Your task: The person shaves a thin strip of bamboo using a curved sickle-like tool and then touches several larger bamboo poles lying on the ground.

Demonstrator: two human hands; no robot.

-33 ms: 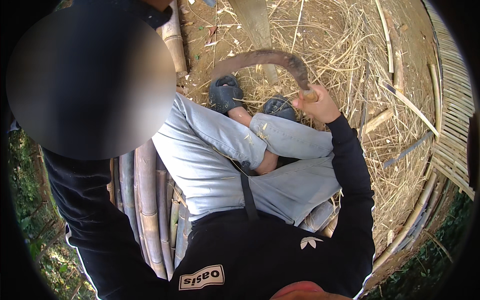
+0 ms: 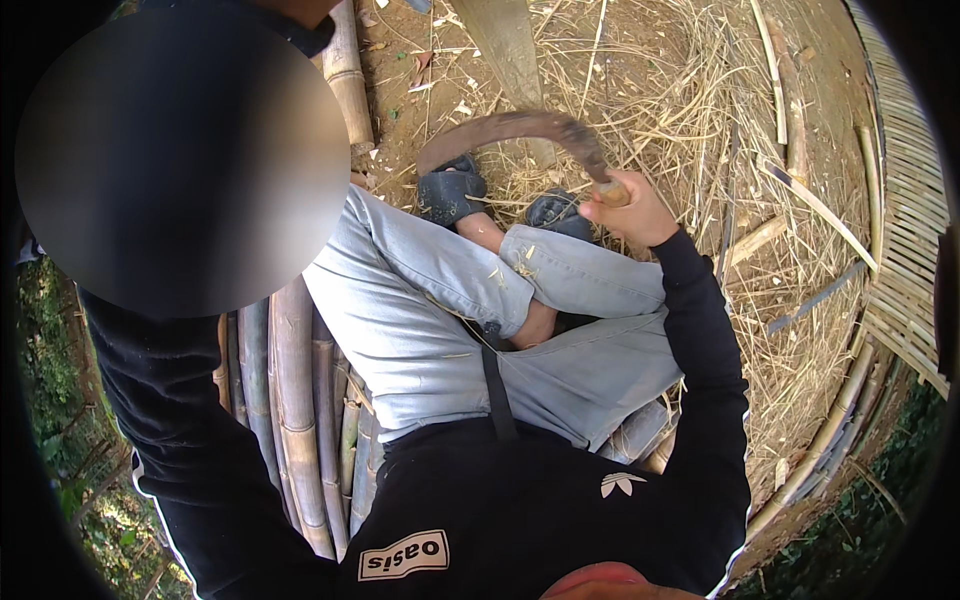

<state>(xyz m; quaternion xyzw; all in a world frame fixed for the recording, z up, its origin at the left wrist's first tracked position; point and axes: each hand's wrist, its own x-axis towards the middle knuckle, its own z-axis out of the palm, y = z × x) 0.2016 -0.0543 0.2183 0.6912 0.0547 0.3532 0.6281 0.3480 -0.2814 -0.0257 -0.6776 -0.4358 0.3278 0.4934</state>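
A sickle (image 2: 520,124) with a long curved brown blade and a short wooden handle is held up in front of my crossed shins. My right hand (image 2: 648,210) is closed round its handle. The blade arches to the left, and its tip overlaps a dark sandal (image 2: 450,195) in the picture. My left sleeve (image 2: 165,365) runs up the left side under a large blurred oval. A dark cuff and a bit of skin show at the top edge, apparently my left hand (image 2: 312,8). Its fingers are out of sight.
Bamboo poles (image 2: 295,420) lie side by side beneath me. Another bamboo pole (image 2: 345,80) lies at the upper left. Straw (image 2: 690,120), wood chips and bamboo strips litter the ground. A flat greyish board (image 2: 500,45) lies ahead, and a slatted bamboo panel (image 2: 910,200) borders the right.
The sickle has dipped slightly toward me and to the left with my right hand. The blurred oval and top-edge cuff have shifted very little.
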